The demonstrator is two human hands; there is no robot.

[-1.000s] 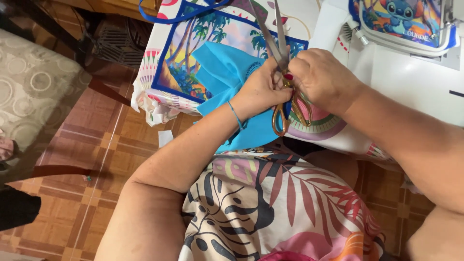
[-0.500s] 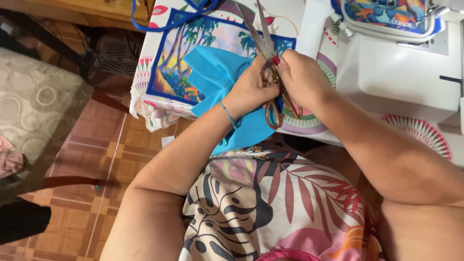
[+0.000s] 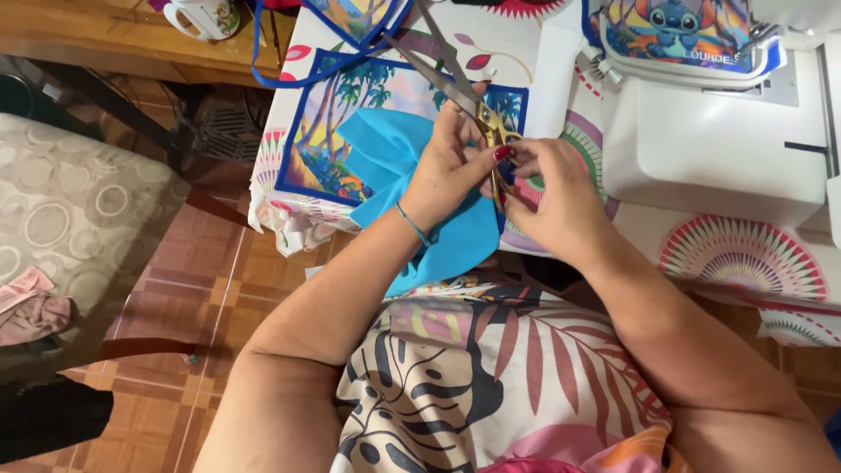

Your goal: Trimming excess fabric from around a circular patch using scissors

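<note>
Long scissors (image 3: 435, 68) with gold handles point up and to the left over the table. My left hand (image 3: 448, 175) is curled around them near the pivot, with its thumb on a handle loop. My right hand (image 3: 550, 194) meets it from the right, fingertips pinching the gold handles. A bright blue cloth (image 3: 385, 162) lies bunched beneath my left hand and hangs off the table edge toward my lap. Under it is a fabric panel (image 3: 326, 140) printed with palm trees and edged in dark blue.
A white sewing machine (image 3: 718, 149) fills the right of the table, with a cartoon-print piece (image 3: 679, 31) on top. A patterned tablecloth (image 3: 745, 254) covers the table. A cushioned chair (image 3: 70, 219) stands at the left on the tiled floor, and a mug (image 3: 203, 16) sits far back.
The view has tilted toward the table. The scissors' handles, which hung below my hands, now sit between my fingertips, and the blades lean further left.
</note>
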